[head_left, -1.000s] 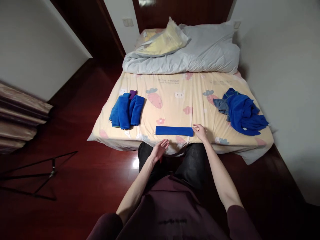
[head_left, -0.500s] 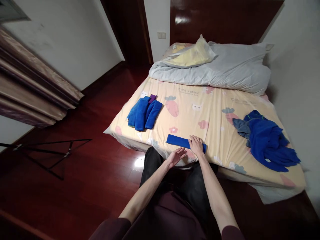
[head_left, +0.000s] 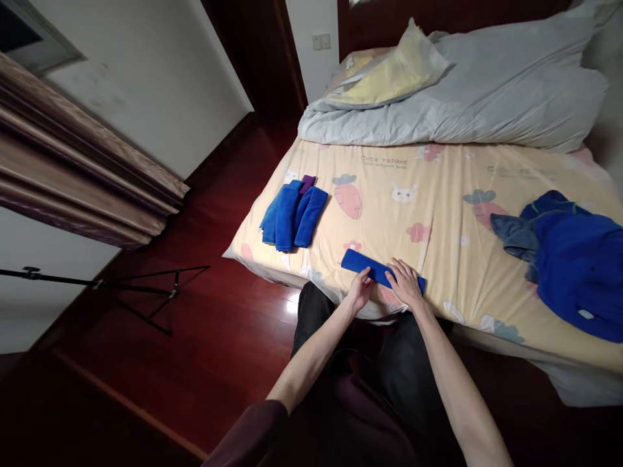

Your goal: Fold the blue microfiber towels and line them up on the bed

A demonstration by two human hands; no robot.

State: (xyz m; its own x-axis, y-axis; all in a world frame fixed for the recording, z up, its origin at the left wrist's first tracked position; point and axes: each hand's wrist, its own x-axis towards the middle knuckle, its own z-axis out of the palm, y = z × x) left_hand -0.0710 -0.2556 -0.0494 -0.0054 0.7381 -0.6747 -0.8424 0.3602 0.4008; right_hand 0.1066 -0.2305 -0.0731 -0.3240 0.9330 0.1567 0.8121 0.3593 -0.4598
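Observation:
A narrow folded blue cloth lies near the front edge of the bed, slightly slanted. My left hand grips its near edge, thumb on top and the other fingers partly hidden. Spread flat over the cloth's right part is my right hand, fingers apart. Several folded blue cloths with a purple one lie side by side to the left. On the right is a loose heap of blue cloths with a grey-blue one at its left side.
The bed's patterned sheet lies under the cloths. A grey quilt and a yellow pillow are at the far end. Black tripod legs stand on the red floor at left, near a curtain.
My left hand has moved up to the cloth and closed on its near edge. The folded cloth now slants more. The view has shifted closer, and the heap sits further right.

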